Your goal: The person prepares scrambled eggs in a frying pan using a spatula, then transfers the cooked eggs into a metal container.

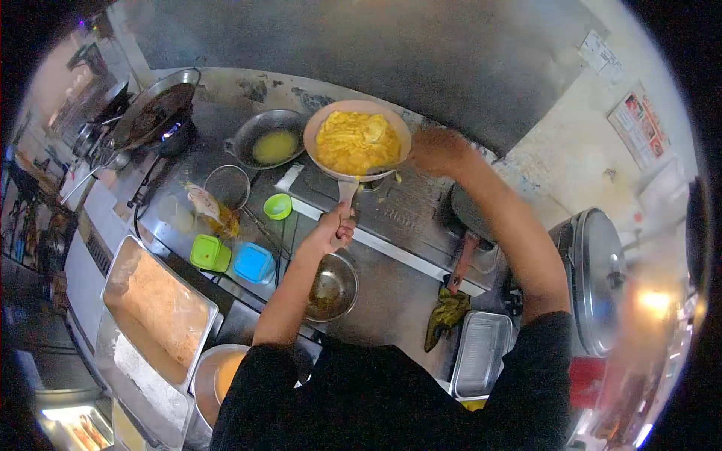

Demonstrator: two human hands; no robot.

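My left hand (335,228) is wrapped round the pale handle of a frying pan (310,144) above the stove. Cooked egg (355,141), yellow and folded in soft layers, fills most of the pan. Just off the pan's right rim, my right hand (438,152) is curled and somewhat blurred. A thin dark edge shows at the pan's lower right rim near it; I cannot tell what the fingers hold. Below my left hand sits a metal bowl (333,289) with a little liquid at its bottom.
Left of the pan is a dark pan (272,141) with yellowish liquid. A wok (154,113) sits over a flame. Nearby are a strainer (227,186), a green container (210,253) and a blue one (254,263). A crumb-filled tray (207,312) lies left, a lidded pot (598,282) right.
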